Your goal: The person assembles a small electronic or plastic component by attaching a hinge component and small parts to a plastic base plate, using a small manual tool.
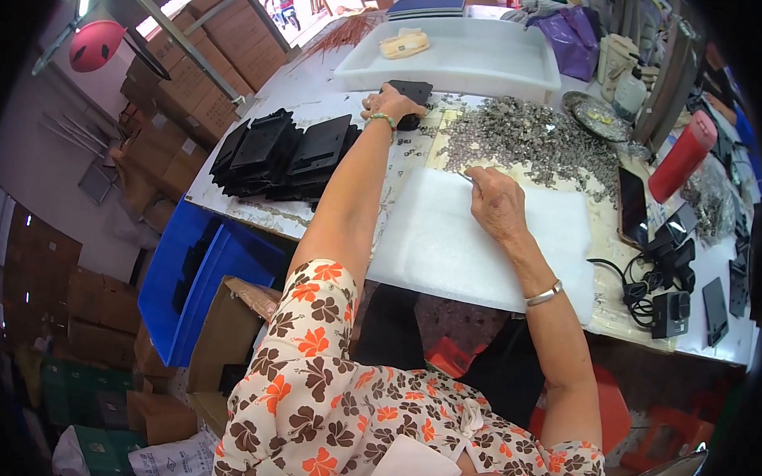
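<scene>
My left hand [387,106] reaches far across the table, its fingers curled at the edge of a flat black plastic panel [415,91]. Part of that panel is hidden behind the hand. My right hand [497,202] is closed in a pinch over a white foam sheet [431,231]. A thin, greyish tip [467,177] pokes out from its fingers, too small to name. Beyond the sheet lies a wide heap of small metal pieces [535,143]. Left of my left forearm are stacks of black plastic panels [266,150].
A white plastic tray [454,77] holding a pale yellow bundle [404,44] stands at the back. To the right are a phone [632,205], a red cylinder [684,156], a cabled black device [670,314] and a round metal plate [599,118]. Blue bins [165,289] stand below the left edge.
</scene>
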Motion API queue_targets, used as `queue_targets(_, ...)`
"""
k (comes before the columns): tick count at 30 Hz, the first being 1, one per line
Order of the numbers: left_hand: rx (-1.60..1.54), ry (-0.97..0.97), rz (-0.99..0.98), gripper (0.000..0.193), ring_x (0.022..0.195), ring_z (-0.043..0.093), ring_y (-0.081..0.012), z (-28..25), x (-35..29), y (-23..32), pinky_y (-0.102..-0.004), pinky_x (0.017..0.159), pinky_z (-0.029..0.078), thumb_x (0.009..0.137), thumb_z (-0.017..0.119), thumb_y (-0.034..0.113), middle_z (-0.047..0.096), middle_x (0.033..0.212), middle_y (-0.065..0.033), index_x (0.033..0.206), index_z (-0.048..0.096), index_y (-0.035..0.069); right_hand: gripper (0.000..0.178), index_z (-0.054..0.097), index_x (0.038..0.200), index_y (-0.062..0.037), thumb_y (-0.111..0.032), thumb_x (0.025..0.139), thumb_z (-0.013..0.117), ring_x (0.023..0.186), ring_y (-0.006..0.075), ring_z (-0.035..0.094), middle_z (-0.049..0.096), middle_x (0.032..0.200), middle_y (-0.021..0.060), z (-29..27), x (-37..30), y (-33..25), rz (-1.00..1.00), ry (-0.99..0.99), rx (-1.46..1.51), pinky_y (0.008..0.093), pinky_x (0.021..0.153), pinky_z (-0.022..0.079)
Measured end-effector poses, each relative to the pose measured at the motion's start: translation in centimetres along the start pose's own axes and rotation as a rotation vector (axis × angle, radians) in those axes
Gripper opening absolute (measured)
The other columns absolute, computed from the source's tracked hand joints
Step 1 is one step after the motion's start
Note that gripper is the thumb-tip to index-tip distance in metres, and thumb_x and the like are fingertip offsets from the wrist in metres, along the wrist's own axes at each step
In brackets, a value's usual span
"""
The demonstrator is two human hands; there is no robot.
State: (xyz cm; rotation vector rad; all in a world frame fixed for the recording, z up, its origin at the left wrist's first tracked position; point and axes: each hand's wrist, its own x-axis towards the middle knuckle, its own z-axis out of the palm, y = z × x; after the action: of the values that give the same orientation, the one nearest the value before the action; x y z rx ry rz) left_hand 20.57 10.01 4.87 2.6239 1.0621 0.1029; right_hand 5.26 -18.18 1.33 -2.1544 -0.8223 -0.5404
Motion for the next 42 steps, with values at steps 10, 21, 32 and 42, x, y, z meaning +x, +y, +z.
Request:
queue_targets(10, -0.035, 0.119, 0.052, 0.102, 0.132, 0.039, -0.0414, -1.4, -4.3, 0.6, -0.0485, 0.103, 0.033, 0.053, 0.089, 0.051, 0.047, 0.137, -0.0254, 0.137, 0.047, 0.012, 0.016, 0.065, 0.096, -0.0066, -0.002, 0.081, 0.061, 0.075, 0.0354, 0.066, 0.065, 0.078, 0.0155, -0.2, -0.3, 0.9, 0.019, 0.052, -0.012, 0.0449, 0.066, 0.054)
queue_targets(21, -0.282, -0.25, 0.752, 0.105, 0.124, 0.05, -0.04, -1.5, -13.2, -2.0, -0.0422, 0.105, 0.04, 0.049, 0.082, 0.058, 0.062, 0.126, -0.024, 0.136, 0.054, 0.006, 0.028, 0.07, 0.098, -0.0027, -0.019, 0.093, 0.049, 0.085, 0.0406, 0.067, 0.07, 0.085, 0.0222, -3.0, 2.6, 5.7, 0.617, 0.471, 0.29, 0.0476, 0.078, 0.051)
queue_targets(32, -0.059, -0.472, 1.394, 0.081, 0.122, 0.047, -0.0386, -3.6, -24.6, -5.2, -0.0466, 0.106, 0.037, 0.056, 0.08, 0.029, 0.049, 0.139, -0.0189, 0.132, 0.056, 0.014, 0.026, 0.069, 0.076, 0.0001, -0.022, 0.085, 0.058, 0.052, 0.0117, 0.059, 0.065, 0.061, 0.0072, -1.6, 1.5, 10.0, 0.613, 0.031, 0.187, 0.0277, 0.051, 0.048)
queue_targets(42, -0.468, -0.162, 1.017, 0.051, 0.117, 0.058, -0.0323, 0.9, -21.2, -5.3, -0.0383, 0.1, 0.046, 0.071, 0.062, 0.002, 0.061, 0.122, -0.021, 0.122, 0.065, 0.005, 0.037, 0.072, 0.073, -0.0056, -0.036, 0.088, 0.058, 0.068, 0.0185, 0.067, 0.067, 0.059, 0.0051, -4.1, 2.1, 6.9, 0.676, -0.198, -0.001, 0.0333, 0.071, 0.053)
